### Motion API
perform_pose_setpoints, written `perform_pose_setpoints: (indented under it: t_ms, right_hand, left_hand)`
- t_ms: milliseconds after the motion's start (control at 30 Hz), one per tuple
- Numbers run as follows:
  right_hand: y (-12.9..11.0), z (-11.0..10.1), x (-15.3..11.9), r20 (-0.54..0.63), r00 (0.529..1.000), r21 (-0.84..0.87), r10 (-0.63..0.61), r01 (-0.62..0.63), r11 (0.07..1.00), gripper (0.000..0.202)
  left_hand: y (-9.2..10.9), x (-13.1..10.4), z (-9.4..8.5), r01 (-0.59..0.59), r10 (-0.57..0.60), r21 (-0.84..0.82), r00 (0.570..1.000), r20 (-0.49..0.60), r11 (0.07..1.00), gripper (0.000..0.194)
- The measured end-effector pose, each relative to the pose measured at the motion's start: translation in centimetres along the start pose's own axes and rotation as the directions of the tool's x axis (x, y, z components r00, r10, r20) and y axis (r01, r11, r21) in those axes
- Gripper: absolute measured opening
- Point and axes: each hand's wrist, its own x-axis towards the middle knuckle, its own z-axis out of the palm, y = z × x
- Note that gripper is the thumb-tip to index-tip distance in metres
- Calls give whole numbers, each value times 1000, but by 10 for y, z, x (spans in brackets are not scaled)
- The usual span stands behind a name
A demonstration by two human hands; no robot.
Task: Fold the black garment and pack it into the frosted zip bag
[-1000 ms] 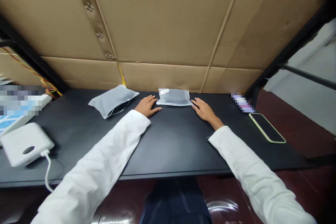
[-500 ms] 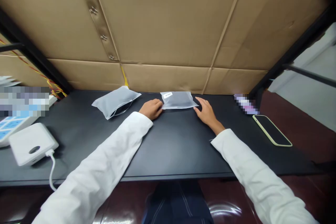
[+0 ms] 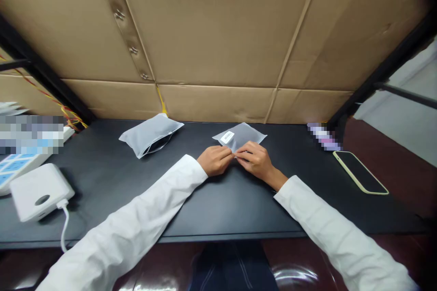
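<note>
A frosted plastic bag [image 3: 246, 134] with a small white label lies on the black table, one corner turned towards me. At that near corner my left hand [image 3: 215, 160] is closed, its fingertips pinching the bag's edge. My right hand [image 3: 254, 159] pinches the same corner from the other side, so the fingertips of both hands almost meet. The fingers cover the edge between them. To the left, apart from both hands, rests a second, fuller frosted bag [image 3: 150, 132] whose mouth gapes a little at the front right.
At the left are a white power bank [image 3: 41, 191] with a cable and a power strip [image 3: 25, 163]. A phone [image 3: 360, 172] in a pale case lies at the right, beside a blurred purple item [image 3: 323, 136]. Cardboard [image 3: 218, 32] walls off the table's back.
Both hands have come together at the bag's near edge and pinched it; before, they were at its two sides, the right one open. The labelled bag has turned, a corner now facing me.
</note>
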Motion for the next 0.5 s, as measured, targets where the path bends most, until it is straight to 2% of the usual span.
perform_pose_setpoints:
  t_ms: [133,233,400,500]
  right_hand:
    - [12,-2,-2,-14,1000,-15,7,-7,1000,14]
    - [39,-14,-6,-28,999,-100,33,-35,994,16]
    - [98,-41,-20,-114,972,-183,208,-226,957,17]
    - [109,-46,-26,-110,953,-186,281,-298,936,17]
  left_hand:
    - [-1,0,-2,-12,14,33,998,-58,999,20]
    - [-4,-1,-5,11,-6,50,994,-105,999,21]
    - [-10,-3,-7,110,-103,48,985,-138,993,22]
    - [-13,-4,-7,155,-148,36,976,-158,987,19]
